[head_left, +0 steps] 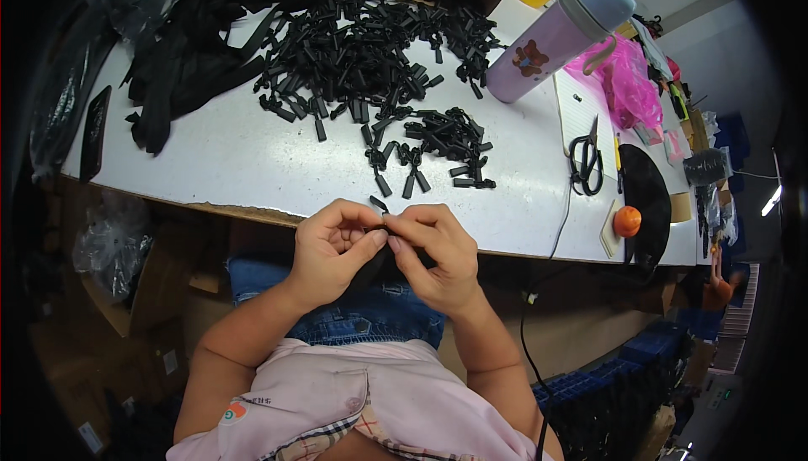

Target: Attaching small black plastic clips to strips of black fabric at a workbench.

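Just off the table's near edge, above my lap, my left hand (pixel 330 250) and my right hand (pixel 438 252) meet with their fingertips pinched together. Between them is a small black zipper pull (pixel 378 203), its tab poking up past the fingers. A dark strip that looks like zipper tape (pixel 369 274) hangs below the fingertips; where it joins the pull is hidden. Loose black zipper pulls (pixel 410 173) lie just beyond my hands, and a large heap of the same pulls (pixel 337 53) spreads behind them. Black strips (pixel 181 82) are bunched at the far left.
A lilac bottle (pixel 539 50) stands right of the heap. Nearby are a notepad (pixel 581 116), black scissors (pixel 587 162), an orange round object (pixel 627 222) and a pink bag (pixel 623 82). A phone (pixel 95 134) lies at the left edge. A cable (pixel 523 335) hangs over the table's front.
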